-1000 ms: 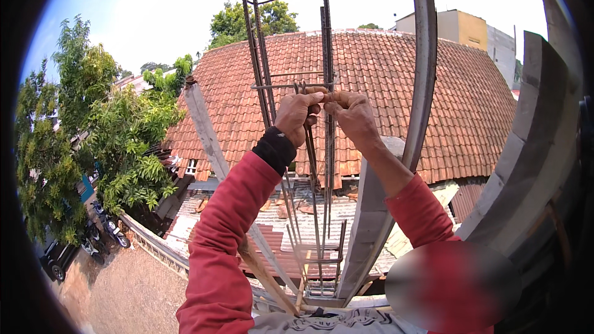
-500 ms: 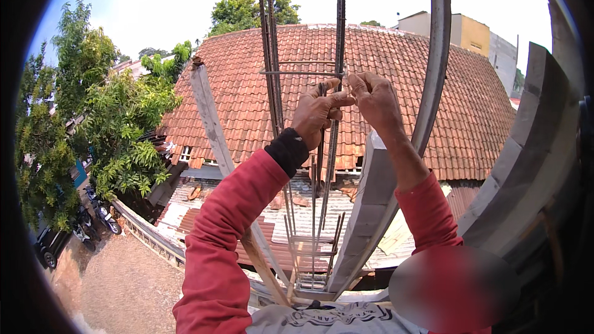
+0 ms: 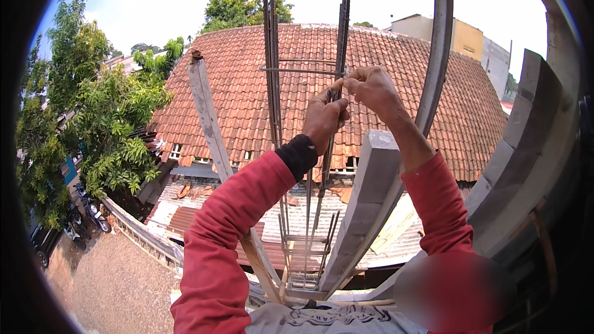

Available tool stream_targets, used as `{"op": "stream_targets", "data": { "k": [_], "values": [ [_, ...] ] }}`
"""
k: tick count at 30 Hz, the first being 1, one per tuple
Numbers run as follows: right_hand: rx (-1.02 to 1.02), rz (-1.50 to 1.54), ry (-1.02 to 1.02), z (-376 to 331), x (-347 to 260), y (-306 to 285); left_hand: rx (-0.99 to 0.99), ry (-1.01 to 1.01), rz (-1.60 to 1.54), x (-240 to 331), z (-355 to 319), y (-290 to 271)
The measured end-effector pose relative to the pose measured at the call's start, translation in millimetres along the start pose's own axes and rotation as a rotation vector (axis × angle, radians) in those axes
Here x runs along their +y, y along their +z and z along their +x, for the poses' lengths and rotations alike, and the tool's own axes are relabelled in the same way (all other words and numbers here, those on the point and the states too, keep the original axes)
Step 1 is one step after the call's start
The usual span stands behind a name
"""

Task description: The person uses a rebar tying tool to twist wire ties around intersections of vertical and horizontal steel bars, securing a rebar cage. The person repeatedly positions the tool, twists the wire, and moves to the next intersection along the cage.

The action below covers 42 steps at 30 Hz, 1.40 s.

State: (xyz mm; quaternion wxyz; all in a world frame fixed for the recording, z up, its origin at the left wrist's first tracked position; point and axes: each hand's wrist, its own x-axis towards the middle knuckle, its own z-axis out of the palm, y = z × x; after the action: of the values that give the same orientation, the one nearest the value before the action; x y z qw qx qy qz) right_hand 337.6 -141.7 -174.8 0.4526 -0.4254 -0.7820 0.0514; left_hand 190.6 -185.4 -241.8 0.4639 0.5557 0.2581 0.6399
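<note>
A column cage of steel reinforcing bars (image 3: 342,31) rises in front of me, ringed by a square stirrup (image 3: 300,71) at about hand height. My left hand (image 3: 323,120) is closed at the right-hand upright bars, just below the stirrup. Something dark and narrow shows between its fingers; I cannot tell its kind. Higher and to the right, my right hand (image 3: 376,91) pinches with thumb and forefinger beside the stirrup's right corner. Whatever sits in that pinch is hidden or too thin to name. The two hands' fingertips nearly meet.
A grey block column (image 3: 371,167) stands below my right forearm, with a curved-looking metal post (image 3: 436,55) behind it. A wooden post (image 3: 207,99) leans at left. Beyond are a tiled roof (image 3: 229,86), corrugated sheets (image 3: 247,201) and, far below, a paved lane (image 3: 124,278).
My left hand has turned, its fingers curling in more closely at the bars. My right hand has shifted slightly down and left against the bar. The view has tilted a little.
</note>
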Motion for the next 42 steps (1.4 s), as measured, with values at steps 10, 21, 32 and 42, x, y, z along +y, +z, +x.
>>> {"op": "stream_targets", "data": {
  "k": [10, 21, 32, 42],
  "values": [
    [0.134, -0.178, -0.217, 21.3, 20.3, -4.8, 0.017, 0.034, 0.167, 30.6, 16.4, -44.4],
    [0.378, -0.503, -0.417, 6.7, 26.1, 38.2, -0.059, 0.112, 0.484, 95.7, 20.0, -39.2],
    [0.211, 0.545, 0.21, -12.3, 3.7, 48.3, 0.231, 0.504, 0.121, 159.2, -90.0, -144.0],
    [0.59, -0.559, -0.74, -1.2, 20.8, 33.0, -0.213, 0.489, -0.351, 140.1, -263.1, -131.1]
  ]
}}
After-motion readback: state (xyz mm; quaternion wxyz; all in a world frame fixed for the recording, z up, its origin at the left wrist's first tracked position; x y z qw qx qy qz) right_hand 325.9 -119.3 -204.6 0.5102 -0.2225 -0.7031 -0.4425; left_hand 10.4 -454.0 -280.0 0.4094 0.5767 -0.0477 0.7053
